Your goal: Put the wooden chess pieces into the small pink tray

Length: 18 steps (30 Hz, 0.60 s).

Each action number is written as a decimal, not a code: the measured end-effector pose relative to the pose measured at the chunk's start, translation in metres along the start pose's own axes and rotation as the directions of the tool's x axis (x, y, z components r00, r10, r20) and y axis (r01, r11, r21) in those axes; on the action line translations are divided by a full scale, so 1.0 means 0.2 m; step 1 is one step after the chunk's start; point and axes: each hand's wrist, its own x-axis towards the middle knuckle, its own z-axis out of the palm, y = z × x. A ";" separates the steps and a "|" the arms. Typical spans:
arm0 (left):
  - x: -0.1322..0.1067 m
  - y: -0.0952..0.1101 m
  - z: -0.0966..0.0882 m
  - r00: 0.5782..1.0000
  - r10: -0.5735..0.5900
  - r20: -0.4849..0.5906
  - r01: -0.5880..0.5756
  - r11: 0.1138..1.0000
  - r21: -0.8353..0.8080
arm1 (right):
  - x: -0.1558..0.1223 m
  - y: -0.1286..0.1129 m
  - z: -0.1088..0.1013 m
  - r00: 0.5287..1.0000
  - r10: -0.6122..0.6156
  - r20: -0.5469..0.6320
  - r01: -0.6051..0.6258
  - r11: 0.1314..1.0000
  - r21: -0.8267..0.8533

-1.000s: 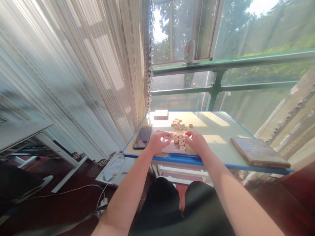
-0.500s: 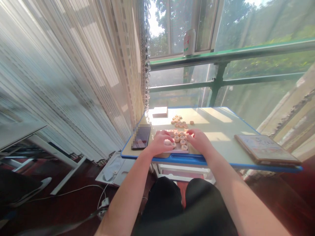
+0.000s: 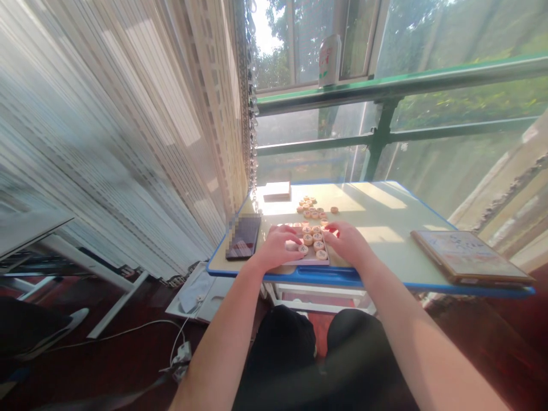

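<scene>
A small pink tray (image 3: 314,260) lies at the near edge of the blue-rimmed table (image 3: 385,228), with several round wooden game pieces (image 3: 314,241) in it. My left hand (image 3: 278,248) rests on the tray's left side, fingers curled down over the pieces there. My right hand (image 3: 349,242) lies at the tray's right side, fingers bent and touching pieces at its far corner. What either hand grips, if anything, is hidden. More loose pieces (image 3: 311,209) lie scattered on the table beyond the tray.
A dark phone (image 3: 243,237) lies left of the tray. A small flat box (image 3: 277,191) sits at the table's far left and a folded wooden board (image 3: 468,257) at the right. Window rails and a can (image 3: 329,59) stand behind. Blinds hang left; cables lie on the floor.
My left hand has slid rightward onto the tray's pieces. The view has tipped slightly, so the table sits higher in the frame.
</scene>
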 end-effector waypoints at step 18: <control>-0.01 -0.02 0.02 1.000 -0.012 0.024 0.011 0.999 0.049 | 0.00 0.01 -0.01 0.999 0.028 0.034 -0.029 0.999 0.025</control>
